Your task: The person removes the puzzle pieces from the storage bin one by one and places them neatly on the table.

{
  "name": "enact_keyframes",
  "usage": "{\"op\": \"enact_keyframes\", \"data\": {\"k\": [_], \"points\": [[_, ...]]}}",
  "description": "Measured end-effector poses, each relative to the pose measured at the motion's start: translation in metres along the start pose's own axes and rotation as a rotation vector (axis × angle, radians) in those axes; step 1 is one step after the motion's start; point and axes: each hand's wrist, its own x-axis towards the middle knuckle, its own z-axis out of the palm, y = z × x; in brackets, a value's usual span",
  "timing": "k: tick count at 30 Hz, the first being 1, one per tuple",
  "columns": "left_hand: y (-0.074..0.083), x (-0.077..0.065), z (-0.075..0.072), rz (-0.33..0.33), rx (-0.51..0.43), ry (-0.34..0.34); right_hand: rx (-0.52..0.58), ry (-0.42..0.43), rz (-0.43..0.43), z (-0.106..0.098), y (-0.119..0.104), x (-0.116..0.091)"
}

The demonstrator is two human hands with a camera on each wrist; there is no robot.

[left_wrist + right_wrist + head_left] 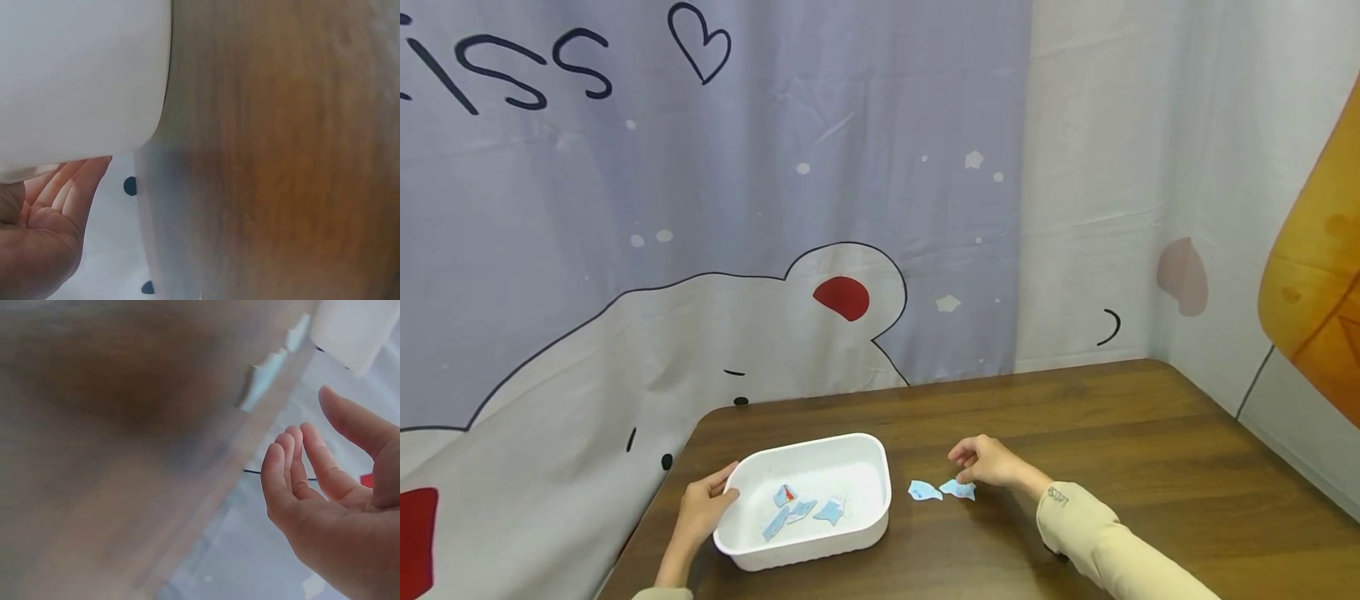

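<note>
While left hand point(702, 504) grips left end of white tray point(820, 552), thumb at rim, right hand point(988, 461) hovers above worktop point(1112, 442): fingers loosely bent, thumb apart, nothing held. Near thumb, right-hand blue piece point(961, 491); just beside it, left-hand blue piece point(925, 491). Both flat on worktop, right of tray. Tray floor bears several more cutouts point(831, 511), pale blue, one marked red and yellow.

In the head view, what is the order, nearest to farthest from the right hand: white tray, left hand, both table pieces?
1. Right piece, by the right hand
2. Left piece, beside it
3. White tray, farther left
4. Left hand, tray's left side
</note>
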Motion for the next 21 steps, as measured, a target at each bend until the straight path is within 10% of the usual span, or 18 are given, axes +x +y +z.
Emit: {"op": "enact_keyframes", "data": {"k": [21], "points": [[-0.001, 0.001, 0.002, 0.009, -0.006, 0.021, 0.054, -0.017, -0.132, 0.041, -0.122, 0.071]]}}
